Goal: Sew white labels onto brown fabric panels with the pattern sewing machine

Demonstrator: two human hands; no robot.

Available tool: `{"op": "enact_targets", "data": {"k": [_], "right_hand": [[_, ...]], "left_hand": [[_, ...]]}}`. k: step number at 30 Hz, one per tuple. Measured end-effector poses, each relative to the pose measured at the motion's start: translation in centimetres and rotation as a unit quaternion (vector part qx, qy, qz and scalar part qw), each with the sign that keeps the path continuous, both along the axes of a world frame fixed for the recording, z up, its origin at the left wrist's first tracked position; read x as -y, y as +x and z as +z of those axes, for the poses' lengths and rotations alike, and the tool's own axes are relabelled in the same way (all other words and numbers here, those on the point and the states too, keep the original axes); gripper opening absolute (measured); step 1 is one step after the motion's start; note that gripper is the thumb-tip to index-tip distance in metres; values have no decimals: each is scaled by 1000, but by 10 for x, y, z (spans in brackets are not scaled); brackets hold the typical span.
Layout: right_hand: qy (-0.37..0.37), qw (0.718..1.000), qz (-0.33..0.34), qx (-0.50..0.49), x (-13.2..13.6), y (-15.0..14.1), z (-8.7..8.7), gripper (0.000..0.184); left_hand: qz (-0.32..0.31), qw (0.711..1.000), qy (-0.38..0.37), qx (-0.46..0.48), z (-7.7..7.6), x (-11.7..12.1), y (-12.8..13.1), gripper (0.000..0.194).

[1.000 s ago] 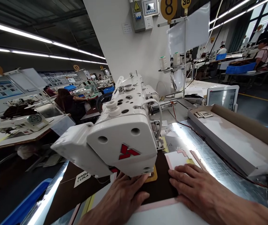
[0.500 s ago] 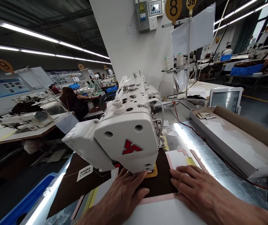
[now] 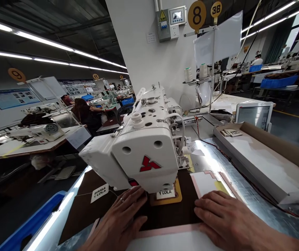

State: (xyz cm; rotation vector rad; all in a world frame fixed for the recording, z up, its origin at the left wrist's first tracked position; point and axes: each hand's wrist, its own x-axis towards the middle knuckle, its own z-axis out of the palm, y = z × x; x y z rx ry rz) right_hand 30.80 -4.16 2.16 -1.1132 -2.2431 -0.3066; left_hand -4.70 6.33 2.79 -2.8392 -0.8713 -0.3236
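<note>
A white sewing machine [image 3: 149,153] with a red emblem stands over dark brown fabric [image 3: 171,217]. My left hand [image 3: 124,214] lies flat on the fabric left of the machine's head, fingers stretched and a ring on one. My right hand [image 3: 224,214] rests with extended fingers across the fabric's right side and a white template with pink edging [image 3: 203,183]. Between them, a yellow frame [image 3: 177,198] surrounds a white lettered label [image 3: 166,194], partly hidden by the machine head. Another label [image 3: 99,192] lies on the brown material at left. The needle is out of sight.
An open cardboard box [image 3: 254,153] with some labels in it stands at right, near a tablet-like screen [image 3: 254,113]. Thread cones [image 3: 188,75] sit on a stand behind. A blue bin [image 3: 39,216] is at lower left. Co-workers sit at other machines further off.
My left hand has slid left and toward me, away from the yellow frame, so more of the frame and its label show. My right hand stays flat at nearly the same spot. The view has shifted slightly.
</note>
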Motion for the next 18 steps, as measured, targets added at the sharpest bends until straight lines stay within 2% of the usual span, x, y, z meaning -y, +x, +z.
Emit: {"op": "enact_targets", "data": {"k": [3,7,10,14,18], "right_hand": [[-36,999,8,-6,7,-1,11,25],[-85,996,26,7,13,-1,17,22],[-98,994,43,20,11,-1,9,22],[-62,995,78,8,4,0,-8,22],[-40,996,78,-3,-1,1,-14,23]], "left_hand": [[-22,1000,-1,8,-2,6,-10,52],[-38,999,16,6,-6,14,-7,56],[-36,999,7,0,-6,16,-1,56],[-23,1000,0,0,-6,14,7,54],[-25,1000,-1,-9,-5,9,11,57]]}}
